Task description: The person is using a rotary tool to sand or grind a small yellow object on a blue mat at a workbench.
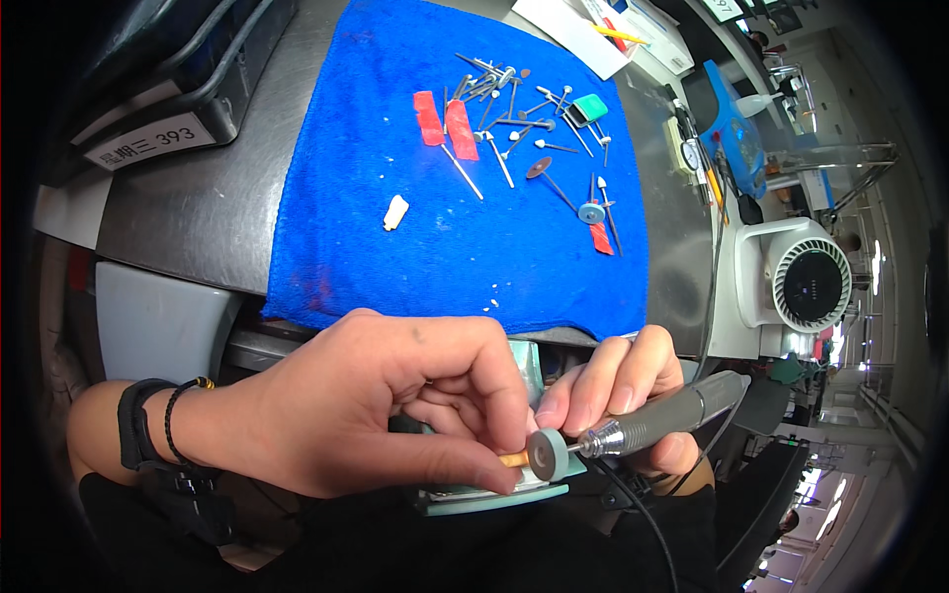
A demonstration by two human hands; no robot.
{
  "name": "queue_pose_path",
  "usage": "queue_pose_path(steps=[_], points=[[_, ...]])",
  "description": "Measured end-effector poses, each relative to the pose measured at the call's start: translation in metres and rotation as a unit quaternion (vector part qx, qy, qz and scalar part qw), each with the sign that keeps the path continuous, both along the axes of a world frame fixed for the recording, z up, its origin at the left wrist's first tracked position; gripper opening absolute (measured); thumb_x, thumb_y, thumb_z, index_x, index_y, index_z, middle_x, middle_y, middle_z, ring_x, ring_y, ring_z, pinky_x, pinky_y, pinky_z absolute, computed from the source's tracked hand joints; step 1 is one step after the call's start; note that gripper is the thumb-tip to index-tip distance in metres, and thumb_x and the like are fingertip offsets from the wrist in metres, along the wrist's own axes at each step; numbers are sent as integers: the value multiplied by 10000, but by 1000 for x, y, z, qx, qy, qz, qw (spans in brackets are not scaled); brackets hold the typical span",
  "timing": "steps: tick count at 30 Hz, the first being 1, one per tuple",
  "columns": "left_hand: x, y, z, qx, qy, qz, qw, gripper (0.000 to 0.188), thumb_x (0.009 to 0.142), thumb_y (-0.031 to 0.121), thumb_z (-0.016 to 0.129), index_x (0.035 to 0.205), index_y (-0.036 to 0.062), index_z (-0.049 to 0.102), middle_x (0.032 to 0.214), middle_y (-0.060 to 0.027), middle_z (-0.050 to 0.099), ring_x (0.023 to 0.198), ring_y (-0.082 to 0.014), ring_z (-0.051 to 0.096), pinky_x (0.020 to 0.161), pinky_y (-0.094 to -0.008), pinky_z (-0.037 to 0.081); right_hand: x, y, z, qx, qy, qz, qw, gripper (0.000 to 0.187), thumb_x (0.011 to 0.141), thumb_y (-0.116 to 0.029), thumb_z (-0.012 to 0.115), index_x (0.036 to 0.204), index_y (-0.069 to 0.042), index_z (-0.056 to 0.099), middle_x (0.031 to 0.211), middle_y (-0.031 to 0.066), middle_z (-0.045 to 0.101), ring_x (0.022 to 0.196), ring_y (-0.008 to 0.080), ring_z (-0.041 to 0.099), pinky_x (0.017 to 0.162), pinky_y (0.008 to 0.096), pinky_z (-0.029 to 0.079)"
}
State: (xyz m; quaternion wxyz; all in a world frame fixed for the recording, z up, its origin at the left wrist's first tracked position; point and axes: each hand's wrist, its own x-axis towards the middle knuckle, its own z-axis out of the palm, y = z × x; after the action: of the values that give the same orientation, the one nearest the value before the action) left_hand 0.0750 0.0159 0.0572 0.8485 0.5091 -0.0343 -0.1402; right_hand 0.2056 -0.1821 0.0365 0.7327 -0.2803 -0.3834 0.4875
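Fingers of the left hand [371, 400] pinch a yellowish piece [513, 460], lying roughly crosswise before the near edge of the bench [203, 222], its free end toward the grinding wheel [546, 455] of the handpiece [652, 419] the right hand [613, 381] grips, contact unclear to me.

Bright light falls on your left hand [366, 400] and the cloth [445, 267], and both look clear. The table [178, 242] shines softly. White lights [839, 489] glare at the far right, where things look blurry. Edges bend, corners go black, and your clothes [395, 553] look dark.
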Motion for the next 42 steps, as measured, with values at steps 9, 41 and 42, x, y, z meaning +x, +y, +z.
queue_pose_path(steps=[9, 41, 42], points=[[0, 1, 1, -3, 8, 0, 1000, 202, 754, -103, 645, 872, -34, 495, 906, -181, 615, 972, -248, 618, 821, -307, 535, 3, 0, -2, 13, -21, 18, 1000, 344, 816, -207, 594, 1015, 26, 438, 997, 267, 543, 1080, 421, 512, 967, 521, 383], [1, 2, -2, -17, 29, -14, 999, 195, 726, -109, 669, 848, -31, 539, 929, -167, 604, 959, -233, 615, 828, -315, 529, -1, 0, -1, -6, -4, -6, 1000, 358, 798, -211, 611, 996, 28, 433, 988, 260, 547, 1030, 386, 549, 968, 532, 382], [1, 2, -2, -17, 27, -14, 999, 194, 727, -109, 669, 849, -31, 539, 930, -167, 604, 958, -232, 615, 828, -314, 528, -2, 0, -1, 0, -6, -8, 1000, 359, 797, -212, 613, 995, 27, 433, 984, 259, 549, 1024, 385, 553, 964, 530, 387]])
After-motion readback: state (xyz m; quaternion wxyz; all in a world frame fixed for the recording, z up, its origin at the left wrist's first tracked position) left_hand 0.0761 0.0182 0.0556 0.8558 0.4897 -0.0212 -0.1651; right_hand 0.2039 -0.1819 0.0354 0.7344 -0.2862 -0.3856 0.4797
